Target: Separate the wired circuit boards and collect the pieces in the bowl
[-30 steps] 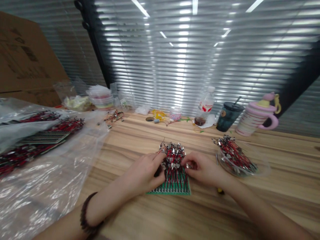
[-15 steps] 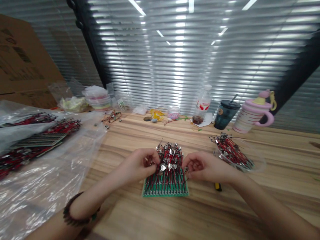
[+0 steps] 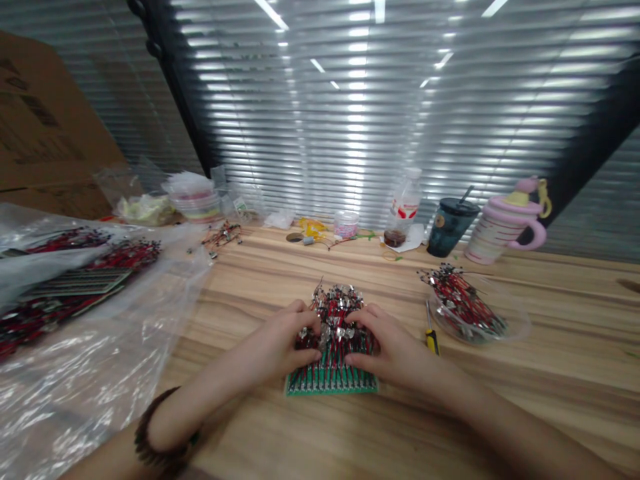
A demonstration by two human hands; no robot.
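A green circuit board (image 3: pixel 331 384) lies on the wooden table in front of me. Rows of red and black wires (image 3: pixel 336 350) rise from it, with small silvery parts at their ends. From the left, my left hand (image 3: pixel 295 340) curls around the side of the wire bundle, its thumb low and its fingers higher up. My right hand (image 3: pixel 383 341) mirrors it on the right side, fingers bent over the wires and thumb near the board. Some fingertips are hidden among the wires.
A yellow-handled screwdriver (image 3: pixel 431 339) lies right of the board, beside a clear dish of wired parts (image 3: pixel 467 303). Plastic sheeting (image 3: pixel 115 347) with more wired boards covers the left. Behind stand a bottle (image 3: pixel 404 207), a dark cup (image 3: pixel 451 227) and a pink mug (image 3: pixel 503 230).
Both hands have moved inward over the wire bundle. Their fingers, pinched at its edges before, now spread and curl around it. The screwdriver shows more fully.
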